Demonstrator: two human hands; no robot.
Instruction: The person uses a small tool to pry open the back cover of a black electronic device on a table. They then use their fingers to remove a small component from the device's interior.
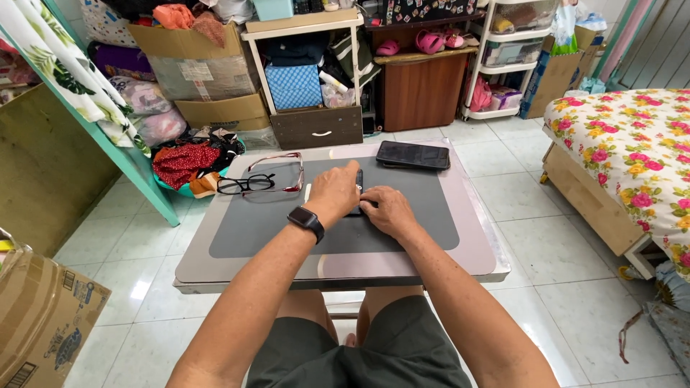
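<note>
Person sat at a small bench [215, 269], knees under its near edge. Landmark: the grey mat [287, 230] inset in the bench top, pale rim all round.

Left hand [333, 192], dark watch [306, 221] on wrist, lay over the mat's middle, index finger stretched along a small dark slim object [359, 179]. Right hand [386, 212] just right of it, fingers curled against the same object's near end. Object mostly hidden; both hands' grip pressed narrow on it, but whether either actually clasped it, cannot tell.

Near half of the mat bare, also its right side; free room there up to the bench's right edge. Forearms crossed the near edge.

At the mat's far-left corner: black-framed glasses [245, 185], touching red-framed glasses [282, 172] just behind. At the far-right corner, a dark flat phone [412, 154], close to the bench's far edge.

Beyond the bench: white tiled floor [532, 208], floral-covered bed [632, 144] well right, cardboard box [39, 323] near left, shelves and boxes [215, 79] against the far wall, red cloth in a basket [185, 162] far left.
</note>
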